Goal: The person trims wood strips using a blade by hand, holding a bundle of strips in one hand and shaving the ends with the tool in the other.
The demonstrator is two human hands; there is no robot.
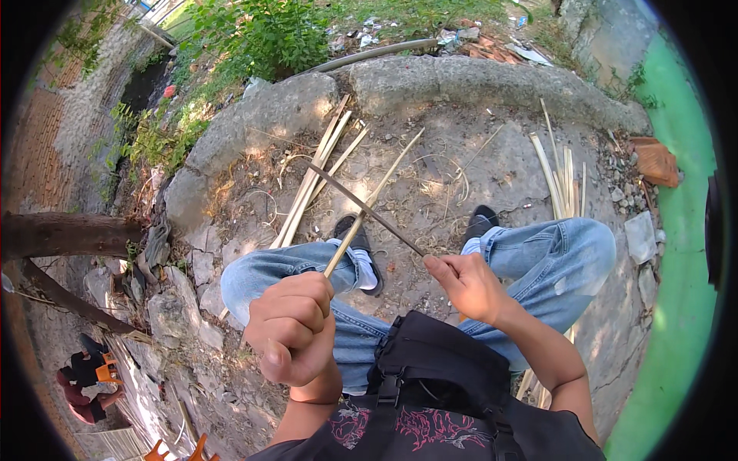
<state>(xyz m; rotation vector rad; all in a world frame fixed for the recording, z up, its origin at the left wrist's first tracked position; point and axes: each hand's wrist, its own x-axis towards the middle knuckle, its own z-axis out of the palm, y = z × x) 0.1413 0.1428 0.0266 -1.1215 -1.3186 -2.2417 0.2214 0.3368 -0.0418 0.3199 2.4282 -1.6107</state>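
Note:
My left hand [294, 326] is closed in a fist around the near end of a pale bamboo strip [398, 161], which slants up and away to the right. In my closed right hand [473, 288] is a knife with a long, narrow, dark blade [397, 233]. The blade points up to the left and crosses the strip around its middle, apparently touching it. Most of the knife's handle is hidden by my fingers. Both hands are above my lap, between my bent knees in blue jeans [565, 257].
Split bamboo strips [314, 180] lie left of my feet, and more strips [567, 184] lie by my right knee. Thin shavings litter the ground. A stone kerb [430, 81] curves ahead, a green wall [676, 253] stands right, and a tree trunk [73, 234] juts in left. Another person [81, 388] sits far left.

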